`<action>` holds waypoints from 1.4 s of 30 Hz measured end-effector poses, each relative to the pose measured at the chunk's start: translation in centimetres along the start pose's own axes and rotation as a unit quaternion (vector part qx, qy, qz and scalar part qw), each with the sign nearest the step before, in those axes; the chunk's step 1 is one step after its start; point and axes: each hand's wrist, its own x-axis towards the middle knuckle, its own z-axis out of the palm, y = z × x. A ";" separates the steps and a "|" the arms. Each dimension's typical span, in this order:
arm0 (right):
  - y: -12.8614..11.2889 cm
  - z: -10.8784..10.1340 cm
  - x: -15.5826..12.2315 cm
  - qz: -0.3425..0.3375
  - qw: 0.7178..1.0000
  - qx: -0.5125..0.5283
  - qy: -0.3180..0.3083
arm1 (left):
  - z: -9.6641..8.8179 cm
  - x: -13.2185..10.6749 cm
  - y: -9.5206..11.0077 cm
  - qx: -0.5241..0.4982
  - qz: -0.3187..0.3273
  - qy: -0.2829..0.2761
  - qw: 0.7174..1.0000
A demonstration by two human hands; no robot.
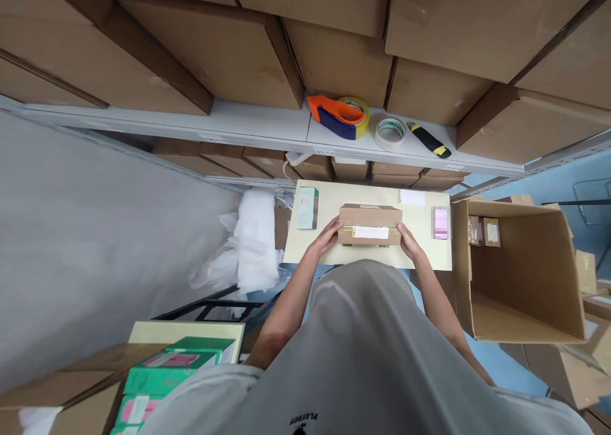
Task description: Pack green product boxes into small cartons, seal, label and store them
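A brown cardboard box [370, 217] with a white label on its near side is held between my two hands over the pale yellow table [305, 250]. My left hand [329, 234] presses against the box's left end, fingers along its side. At the opposite end, my right hand [408, 239] grips the right edge. A small green and white box [307, 208] stands on the table to the left of my left hand. Beyond my right hand lies a pink and white item [442, 223], blurred out, and a white paper [412, 197] rests near the back edge.
A shelf above the table carries an orange and blue tape dispenser [338, 116], a white tape roll [390, 133], a utility knife [429, 140] and large cartons [338, 59]. A big open carton [525, 276] stands right. White foam wrap [258, 241] and green boxes [167, 371] are left.
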 end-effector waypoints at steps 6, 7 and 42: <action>-1.8 0.3 3.1 0.014 0.999 -0.018 0.044 | 2.3 1.9 1.7 0.026 0.021 0.064 0.997; -2.2 0.4 3.8 0.028 0.998 -0.019 0.061 | 2.8 2.4 2.1 0.032 0.020 0.088 0.995; 0.7 4.4 -0.2 -0.100 0.915 -0.335 0.202 | 6.4 -2.9 2.8 0.375 0.217 0.133 0.891</action>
